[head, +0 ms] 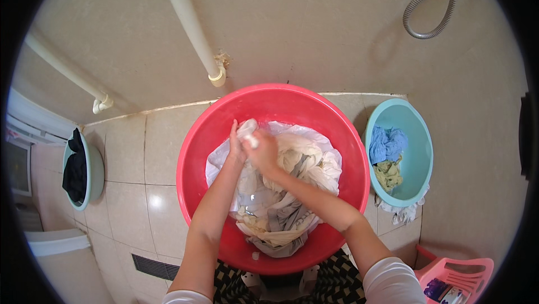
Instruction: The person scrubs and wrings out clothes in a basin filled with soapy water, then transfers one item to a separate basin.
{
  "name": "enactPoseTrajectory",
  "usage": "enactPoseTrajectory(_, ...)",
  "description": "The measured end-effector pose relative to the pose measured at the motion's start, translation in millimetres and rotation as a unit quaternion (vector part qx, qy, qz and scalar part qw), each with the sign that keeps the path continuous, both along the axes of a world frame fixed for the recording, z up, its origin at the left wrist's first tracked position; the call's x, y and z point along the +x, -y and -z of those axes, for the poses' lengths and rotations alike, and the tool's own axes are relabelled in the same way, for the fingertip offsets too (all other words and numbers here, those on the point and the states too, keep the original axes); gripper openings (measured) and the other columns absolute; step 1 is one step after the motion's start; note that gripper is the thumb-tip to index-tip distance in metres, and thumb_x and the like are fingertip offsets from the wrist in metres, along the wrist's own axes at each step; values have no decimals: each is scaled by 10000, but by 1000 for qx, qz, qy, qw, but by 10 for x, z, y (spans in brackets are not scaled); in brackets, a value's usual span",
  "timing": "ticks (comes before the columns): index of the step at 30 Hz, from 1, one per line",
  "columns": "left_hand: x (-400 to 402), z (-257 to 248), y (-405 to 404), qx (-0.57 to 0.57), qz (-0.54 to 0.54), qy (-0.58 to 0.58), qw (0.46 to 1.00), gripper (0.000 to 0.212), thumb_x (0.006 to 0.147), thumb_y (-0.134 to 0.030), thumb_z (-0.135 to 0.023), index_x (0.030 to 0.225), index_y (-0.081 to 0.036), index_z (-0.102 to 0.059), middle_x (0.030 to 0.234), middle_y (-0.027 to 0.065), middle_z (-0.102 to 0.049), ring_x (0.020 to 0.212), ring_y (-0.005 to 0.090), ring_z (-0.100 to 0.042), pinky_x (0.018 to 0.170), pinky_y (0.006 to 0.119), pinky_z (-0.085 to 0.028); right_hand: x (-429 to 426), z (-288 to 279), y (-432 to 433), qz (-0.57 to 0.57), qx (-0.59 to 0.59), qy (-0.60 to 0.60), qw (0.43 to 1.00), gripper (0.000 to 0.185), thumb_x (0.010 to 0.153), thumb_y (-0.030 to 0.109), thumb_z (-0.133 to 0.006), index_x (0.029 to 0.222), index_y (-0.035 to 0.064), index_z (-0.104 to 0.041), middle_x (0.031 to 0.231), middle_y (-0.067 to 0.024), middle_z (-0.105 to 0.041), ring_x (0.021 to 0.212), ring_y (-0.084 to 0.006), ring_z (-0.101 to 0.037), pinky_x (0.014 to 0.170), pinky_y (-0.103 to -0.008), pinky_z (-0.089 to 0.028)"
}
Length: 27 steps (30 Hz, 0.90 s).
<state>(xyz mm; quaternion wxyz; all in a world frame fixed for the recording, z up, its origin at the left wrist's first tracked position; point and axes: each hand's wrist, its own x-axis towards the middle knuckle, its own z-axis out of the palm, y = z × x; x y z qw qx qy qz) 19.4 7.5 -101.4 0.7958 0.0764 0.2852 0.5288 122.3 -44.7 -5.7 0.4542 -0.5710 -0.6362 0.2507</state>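
A large red plastic basin (pixel 191 186) stands before me with white, cream and grey cloths (pixel 311 156) in water. Over its upper left part my two hands meet around a small wet white cloth (pixel 247 126). My left hand (pixel 237 146) holds it from the left, fingers pointing up. My right hand (pixel 264 150) is closed on it from the right and looks blurred. Beside the right hand lie bunched cream garments, and a grey garment (pixel 288 217) lies nearer to me.
At the right stands a light blue tub (pixel 421 177) with blue and green cloths. A pale tub (pixel 96 173) with black clothing is at the left. A pink plastic chair (pixel 476 266) holds packages. Pipes (pixel 189 22) and a shower hose (pixel 450 5) run along the wall.
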Motion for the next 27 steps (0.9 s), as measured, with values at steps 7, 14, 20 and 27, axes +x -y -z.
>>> enactPoseTrajectory(7,187,-237,41,42,-12,-14,999,397,904,-443,-435,1082,-102,-535,1059,42,-574,853,177,-585,764,325,-481,-307,-268,267,-49,152,85,984,156,671,183,-684,668,82,-565,717,-47,-596,687,-209,-549,685,-354,-375)
enactPoseTrajectory(14,170,-173,157,127,-10,91,988,384,905,-426,-439,1106,-115,-538,1058,40,-586,897,195,-587,792,342,-478,-136,-129,-277,42,177,123,975,150,669,215,-653,655,86,-578,677,-43,-615,661,-197,-590,635,-352,-397)
enactPoseTrajectory(20,493,-705,319,-75,48,-17,996,430,904,-448,-403,1050,-85,-581,1067,83,-610,961,220,-583,867,396,-456,614,255,-607,49,200,221,953,145,697,228,-614,695,85,-588,731,-60,-636,675,-211,-611,620,-365,-423)
enactPoseTrajectory(27,124,-634,209,69,-16,-249,966,345,845,-159,-562,1163,-34,-510,1060,82,-589,969,200,-574,860,335,-463,686,277,-576,68,-157,157,973,245,818,314,-556,871,80,-608,908,-100,-626,800,-315,-608,730,-427,-461)
